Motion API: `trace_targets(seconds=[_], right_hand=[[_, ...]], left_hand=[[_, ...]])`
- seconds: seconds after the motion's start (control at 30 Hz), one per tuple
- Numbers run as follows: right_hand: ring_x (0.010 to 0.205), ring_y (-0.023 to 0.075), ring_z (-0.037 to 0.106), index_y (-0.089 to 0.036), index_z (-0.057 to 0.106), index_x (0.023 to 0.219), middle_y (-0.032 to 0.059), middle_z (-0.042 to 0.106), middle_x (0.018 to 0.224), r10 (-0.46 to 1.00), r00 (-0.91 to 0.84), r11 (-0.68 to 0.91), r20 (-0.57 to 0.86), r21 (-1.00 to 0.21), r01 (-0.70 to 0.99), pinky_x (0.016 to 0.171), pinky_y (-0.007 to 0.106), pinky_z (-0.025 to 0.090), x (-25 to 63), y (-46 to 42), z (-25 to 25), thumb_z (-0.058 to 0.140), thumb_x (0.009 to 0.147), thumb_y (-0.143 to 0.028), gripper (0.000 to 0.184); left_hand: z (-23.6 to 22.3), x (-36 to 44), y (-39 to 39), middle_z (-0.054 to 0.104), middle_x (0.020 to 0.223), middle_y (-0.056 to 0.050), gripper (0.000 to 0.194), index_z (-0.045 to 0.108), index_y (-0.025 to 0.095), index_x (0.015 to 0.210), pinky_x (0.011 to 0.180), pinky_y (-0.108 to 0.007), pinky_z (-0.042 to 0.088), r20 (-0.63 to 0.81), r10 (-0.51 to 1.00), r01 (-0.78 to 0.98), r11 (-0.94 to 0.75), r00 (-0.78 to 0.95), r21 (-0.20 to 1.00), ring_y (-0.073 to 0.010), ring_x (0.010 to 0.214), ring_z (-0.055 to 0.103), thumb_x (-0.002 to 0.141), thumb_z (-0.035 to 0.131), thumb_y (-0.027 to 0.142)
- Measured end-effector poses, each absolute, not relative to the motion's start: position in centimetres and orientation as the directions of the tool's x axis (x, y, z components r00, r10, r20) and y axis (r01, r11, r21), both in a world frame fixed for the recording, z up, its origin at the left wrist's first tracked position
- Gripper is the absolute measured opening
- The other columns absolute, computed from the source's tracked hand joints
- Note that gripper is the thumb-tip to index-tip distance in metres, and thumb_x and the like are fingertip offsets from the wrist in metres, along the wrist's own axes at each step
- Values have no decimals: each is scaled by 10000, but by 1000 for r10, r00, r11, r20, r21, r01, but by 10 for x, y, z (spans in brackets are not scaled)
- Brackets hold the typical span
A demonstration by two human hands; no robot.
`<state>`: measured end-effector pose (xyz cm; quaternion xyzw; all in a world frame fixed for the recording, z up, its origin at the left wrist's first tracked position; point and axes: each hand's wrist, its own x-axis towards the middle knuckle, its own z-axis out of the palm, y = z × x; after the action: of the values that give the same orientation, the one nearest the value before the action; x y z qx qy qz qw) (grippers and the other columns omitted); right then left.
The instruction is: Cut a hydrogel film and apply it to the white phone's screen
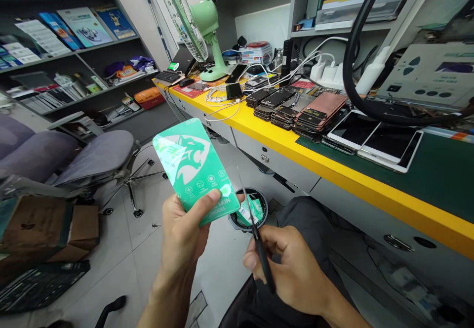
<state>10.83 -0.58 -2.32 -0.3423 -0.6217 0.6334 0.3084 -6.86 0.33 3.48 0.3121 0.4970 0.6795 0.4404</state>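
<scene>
Flat mint-green hydrogel film card (192, 172) is gripped by left hand (183, 239), thumb across its face, above round black bin (247, 224). Slim black tweezers (257, 234) are pinched in right hand (285, 268). Card looks unpeeled.

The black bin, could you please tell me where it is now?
In the head view, the bin sits on the floor below the yellow desk edge, right of the green card in the left hand, behind the tool in the right hand.
</scene>
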Motion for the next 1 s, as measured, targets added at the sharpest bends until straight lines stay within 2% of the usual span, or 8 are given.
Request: trace_targets(seconds=[0.07, 0.2, 0.27, 0.43, 0.6, 0.77, 1.0], right_hand=[[573, 120, 466, -182, 579, 742, -24, 519, 619, 793, -605, -99, -67, -995, -20, 546, 251, 385, 110, -4, -20, 693, 888, -465, 338], [585, 117, 477, -175, 574, 726, -22, 526, 634, 815, -579, -46, -29, -999, -14, 557, 246, 394, 110, -2, -18, 758, 816, -388, 296], [578, 114, 474, -170, 592, 741, -23, 527, 630, 816, -578, -43, -14, -998, -37, 555, 243, 396, 110, -2, -21, 763, 821, -382, 284], [526, 109, 505, -158, 625, 785, 8, 588, 639, 763, -645, -166, 25, -958, -233, 520, 240, 422, 112, -1, -35, 744, 874, -531, 402], [477, 93, 504, -147, 625, 796, 28, 625, 655, 781, -623, -225, -43, -950, -216, 483, 232, 440, 111, 1, -41, 720, 884, -623, 493], [473, 81, 488, -152, 608, 755, 26, 631, 642, 804, -593, -208, -52, -958, -199, 480, 224, 418, 109, 0, -38, 720, 876, -646, 521], [414, 73, 510, -137, 652, 806, 37, 680, 632, 819, -568, -236, -83, -951, -202, 448, 217, 443, 110, 1, -39, 728, 899, -586, 464]], left_hand=[[34, -69, 4, 712, 680, -25, 163, 760, 124, 766, 638, -333, 651, -19, 909, -288, -113, -417, 951, -227, 602, 750, 695, 882, 205], [29, -70, 4, 745, 754, -38, 127, 778, 139, 805, 625, -330, 628, 23, 927, -264, -131, -374, 956, -205, 624, 726, 744, 867, 207], [27, -71, 4, 754, 766, -34, 109, 787, 157, 832, 628, -338, 621, 48, 929, -228, -140, -368, 964, -205, 635, 720, 768, 855, 212], [27, -71, 5, 762, 746, -40, 142, 798, 171, 867, 619, -359, 616, 65, 932, -127, -118, -358, 985, -225, 604, 719, 775, 851, 264], [28, -75, 7, 689, 653, -17, 165, 796, 160, 845, 516, -285, 519, 67, 932, -67, -97, -355, 993, -186, 536, 654, 761, 850, 291], [32, -76, 13, 628, 615, 6, 184, 800, 164, 842, 478, -262, 466, 73, 940, -97, -111, -332, 989, -155, 502, 602, 728, 864, 293], [36, -76, 18, 655, 668, -11, 143, 777, 158, 786, 522, -268, 532, 27, 947, -231, -106, -319, 967, -154, 556, 619, 752, 833, 285]])
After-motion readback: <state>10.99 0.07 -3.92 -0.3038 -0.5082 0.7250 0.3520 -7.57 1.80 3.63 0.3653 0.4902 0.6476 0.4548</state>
